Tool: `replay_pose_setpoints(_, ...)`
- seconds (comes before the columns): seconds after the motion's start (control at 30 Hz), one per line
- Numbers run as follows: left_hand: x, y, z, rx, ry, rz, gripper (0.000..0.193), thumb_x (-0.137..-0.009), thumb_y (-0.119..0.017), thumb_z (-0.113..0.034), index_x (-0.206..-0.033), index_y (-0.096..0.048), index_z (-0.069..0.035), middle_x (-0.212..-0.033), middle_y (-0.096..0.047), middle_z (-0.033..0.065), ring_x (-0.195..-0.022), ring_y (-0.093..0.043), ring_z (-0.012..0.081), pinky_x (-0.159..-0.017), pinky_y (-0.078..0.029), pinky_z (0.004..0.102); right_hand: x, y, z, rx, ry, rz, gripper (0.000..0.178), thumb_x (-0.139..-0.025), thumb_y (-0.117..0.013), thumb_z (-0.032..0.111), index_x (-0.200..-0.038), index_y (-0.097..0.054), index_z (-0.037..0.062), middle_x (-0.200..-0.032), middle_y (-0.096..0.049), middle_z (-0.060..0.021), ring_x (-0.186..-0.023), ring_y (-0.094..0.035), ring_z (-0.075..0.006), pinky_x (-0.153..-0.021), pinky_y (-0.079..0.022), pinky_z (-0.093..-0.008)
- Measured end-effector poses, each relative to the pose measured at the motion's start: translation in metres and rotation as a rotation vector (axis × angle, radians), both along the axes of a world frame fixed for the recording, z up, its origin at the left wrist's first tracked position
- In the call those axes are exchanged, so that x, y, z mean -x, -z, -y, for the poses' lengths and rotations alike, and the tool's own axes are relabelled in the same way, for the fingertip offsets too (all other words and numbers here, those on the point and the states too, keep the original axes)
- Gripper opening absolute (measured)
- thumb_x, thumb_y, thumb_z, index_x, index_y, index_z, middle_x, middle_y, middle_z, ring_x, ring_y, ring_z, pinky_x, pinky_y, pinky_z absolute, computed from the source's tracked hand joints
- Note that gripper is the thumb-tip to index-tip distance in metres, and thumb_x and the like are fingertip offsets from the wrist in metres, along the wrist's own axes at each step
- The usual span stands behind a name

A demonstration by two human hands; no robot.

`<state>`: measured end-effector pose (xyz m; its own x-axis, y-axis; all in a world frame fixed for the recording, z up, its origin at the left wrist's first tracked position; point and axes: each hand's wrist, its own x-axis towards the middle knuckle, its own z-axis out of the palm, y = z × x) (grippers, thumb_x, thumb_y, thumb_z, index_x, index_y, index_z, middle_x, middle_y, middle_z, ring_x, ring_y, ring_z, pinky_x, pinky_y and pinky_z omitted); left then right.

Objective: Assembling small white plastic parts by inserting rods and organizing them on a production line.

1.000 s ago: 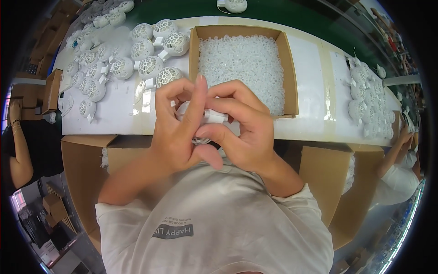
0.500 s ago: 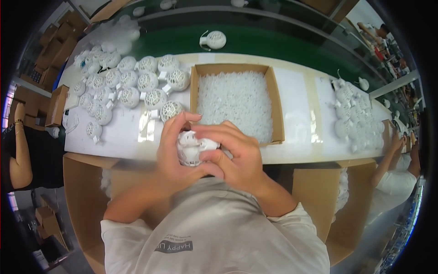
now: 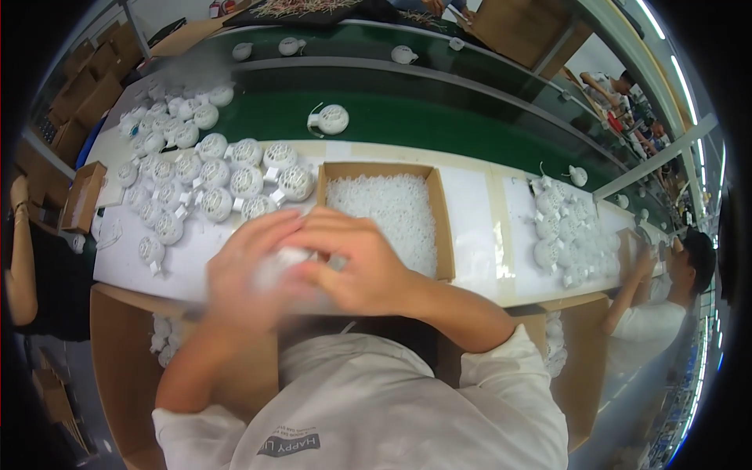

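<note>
In front of my chest both hands close round a white lattice ball (image 3: 272, 271), mostly hidden and smeared by motion. My left hand (image 3: 244, 262) is wrapped about its left side. With thumb and fingers curled, my right hand (image 3: 356, 262) grips it from the right, where a bit of white shows between the hands. Just beyond them on the white table (image 3: 470, 258) are many like balls with square white necks, such as one lattice ball (image 3: 296, 183). Past my right hand stands a shallow cardboard box (image 3: 444, 227) filled with small clear-white pieces.
A green conveyor belt (image 3: 423, 129) runs behind the table, with a white ball (image 3: 334, 119) on it. More balls are piled at the right (image 3: 568, 235). Cardboard cartons (image 3: 117, 368) stand below the table edge. One person works at the right, another at the far left.
The view has tilted up and shifted, showing more beyond the belt. My hands have moved left with the ball, the left now blurred, and the right hand's fingers have shifted over the ball.
</note>
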<state>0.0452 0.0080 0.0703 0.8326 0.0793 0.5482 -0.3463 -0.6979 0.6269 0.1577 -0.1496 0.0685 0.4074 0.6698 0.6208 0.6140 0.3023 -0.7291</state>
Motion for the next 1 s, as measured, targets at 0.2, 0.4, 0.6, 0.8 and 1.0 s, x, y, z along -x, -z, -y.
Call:
replay_pose_setpoints(0.2, 0.128, 0.024, -0.085, 0.129, -0.581, -0.39, 0.062, -0.067, -0.071, -0.006, -0.127, -0.06, 0.003, -0.121, -0.064, 0.0155, -0.104, -0.062, 0.026, -0.097, -0.047, 0.0368, -0.145, -0.008, -0.039, 0.462, -0.221, -0.029, 0.032, -0.088, -0.071, 0.012, -0.119, -0.071, 0.0065, -0.107, -0.073, -0.0116, -0.088, -0.069, -0.018, -0.08, -0.054, -0.0329)
replay_pose_setpoints(0.4, 0.264, 0.07, -0.103, 0.009, -1.004, -0.715, 0.047, -0.079, -0.064, 0.003, -0.125, -0.059, 0.003, -0.119, -0.062, 0.0167, -0.112, -0.06, 0.0284, -0.1, -0.044, 0.0379, -0.486, 0.056, -0.035, 0.764, 0.87, 0.589, 0.056, -0.08, -0.079, 0.035, -0.127, -0.066, 0.0066, -0.121, -0.068, -0.0195, -0.115, -0.064, -0.0356, -0.097, -0.05, -0.0416)
replay_pose_setpoints(0.6, 0.105, 0.006, -0.178, -0.076, -0.935, -0.683, 0.041, -0.085, -0.059, 0.009, -0.126, -0.059, 0.001, -0.123, -0.062, 0.0172, -0.118, -0.058, 0.0299, -0.102, -0.043, 0.0378, -0.64, 0.129, -0.069, 0.906, 0.852, 0.307, 0.061, -0.085, -0.071, 0.039, -0.131, -0.06, 0.0003, -0.128, -0.064, -0.0225, -0.118, -0.062, -0.0327, -0.101, -0.048, -0.0415)
replay_pose_setpoints(0.8, -0.137, 0.032, -0.344, -0.144, -0.54, -0.439, 0.027, -0.093, -0.061, -0.004, -0.12, -0.064, -0.004, -0.123, -0.068, 0.0097, -0.11, -0.064, 0.0212, -0.09, -0.046, 0.032, -0.633, 0.111, -0.161, 0.83, 0.748, -0.068, 0.043, -0.093, -0.056, 0.038, -0.117, -0.072, 0.0071, -0.109, -0.071, -0.0164, -0.098, -0.068, -0.0276, -0.089, -0.05, -0.0383)
replay_pose_setpoints(1.0, -0.326, 0.073, -0.466, -0.222, -0.412, -0.206, 0.043, -0.09, -0.064, -0.017, -0.133, -0.06, -0.01, -0.123, -0.067, 0.0146, -0.109, -0.066, 0.0268, -0.096, -0.05, 0.0361, -0.624, 0.121, -0.247, 0.567, 0.476, -0.189, 0.047, -0.1, -0.048, 0.043, -0.128, -0.067, 0.011, -0.105, -0.072, -0.0073, -0.092, -0.065, -0.0172, -0.083, -0.05, -0.0323)
